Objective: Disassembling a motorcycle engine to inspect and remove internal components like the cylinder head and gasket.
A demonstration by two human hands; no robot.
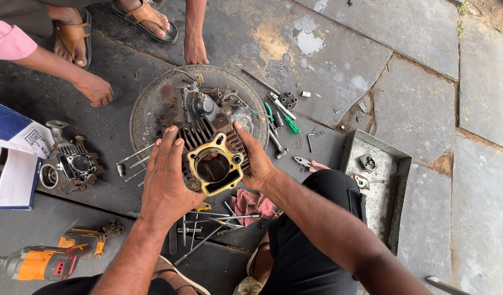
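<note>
Two forearms reaching down: left hand (167, 177) and right hand (257, 158), fingers curled tight on either side of finned engine cylinder (213, 158), over crankcase (199, 106) in round pan (147, 104). Seemingly seating or lifting; next needs straight, even sliding.

Even, soft daylight, no clear direction. Shadows weak, just dark patches under the forearms and the round tray (145, 104). No glare; slight sheen on the damp stone floor (415, 82). Centre sharp, fins on the engine cylinder (208, 136) crisp. Wide-angle stretch at edges, corners slightly softer.
</note>
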